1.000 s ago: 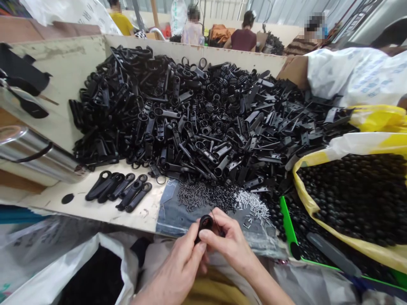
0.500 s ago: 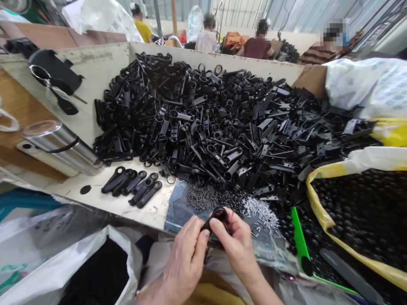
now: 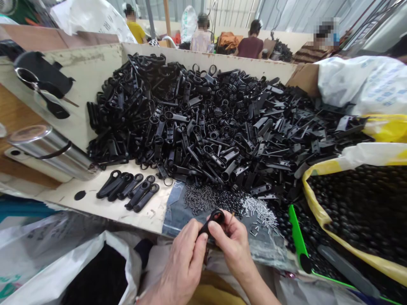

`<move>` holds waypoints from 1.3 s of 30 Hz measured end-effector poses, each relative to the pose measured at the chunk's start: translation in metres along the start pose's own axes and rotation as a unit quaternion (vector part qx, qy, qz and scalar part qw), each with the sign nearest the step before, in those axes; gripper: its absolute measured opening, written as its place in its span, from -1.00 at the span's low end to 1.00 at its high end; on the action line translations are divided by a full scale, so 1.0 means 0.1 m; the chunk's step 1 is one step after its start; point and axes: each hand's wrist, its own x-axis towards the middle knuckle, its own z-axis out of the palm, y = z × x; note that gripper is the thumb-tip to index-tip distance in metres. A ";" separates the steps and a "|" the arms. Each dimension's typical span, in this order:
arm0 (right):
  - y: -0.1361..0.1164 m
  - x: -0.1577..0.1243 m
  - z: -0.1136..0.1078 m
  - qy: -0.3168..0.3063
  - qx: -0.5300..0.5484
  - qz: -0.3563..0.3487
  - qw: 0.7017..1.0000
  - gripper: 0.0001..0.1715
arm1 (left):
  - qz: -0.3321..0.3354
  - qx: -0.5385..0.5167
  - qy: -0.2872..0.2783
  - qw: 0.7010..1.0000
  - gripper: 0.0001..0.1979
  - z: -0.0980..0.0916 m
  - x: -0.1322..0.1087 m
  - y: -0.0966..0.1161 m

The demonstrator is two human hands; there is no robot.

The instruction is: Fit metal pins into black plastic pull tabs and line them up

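Observation:
A black plastic handle with a ring end (image 3: 217,216) is held between my two hands, over the front edge of the bench. My left hand (image 3: 187,250) is closed round its lower part, thumb on top. The fingers of my right hand (image 3: 231,237) pinch it near the ring, and a thin brownish tip sticks up by the index finger. Just beyond my hands lie dark small screws (image 3: 199,200), small black pieces (image 3: 229,202) and silver pins (image 3: 261,212) on a dark mat (image 3: 176,212). Several similar handles (image 3: 140,190) lie in a row to the left.
A large heap of black plastic parts (image 3: 190,123) fills the bench. At left stand a steel flask (image 3: 54,148) and scissors (image 3: 47,95). On the right are a green strip (image 3: 298,237) and a sack of black balls (image 3: 365,212). A white sack (image 3: 133,262) opens at lower left.
The whole view has shifted slightly to the left. Both hands keep hold of the black handle, and the thin brownish tip now shows by my right index finger.

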 end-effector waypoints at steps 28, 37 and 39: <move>0.07 -0.11 0.03 -0.003 -0.023 0.000 1.000 -0.56 | 0.086 0.111 -0.120 0.983 -0.71 -0.14 0.09 0.07; 0.05 0.05 0.16 -0.004 -0.012 0.026 1.000 -0.54 | -0.050 0.018 -0.171 0.984 -0.63 -0.14 0.22 0.19; 0.05 -0.01 0.17 -0.038 -0.022 0.035 0.998 -0.56 | -0.082 -0.036 -0.227 0.970 -0.61 -0.20 0.21 0.23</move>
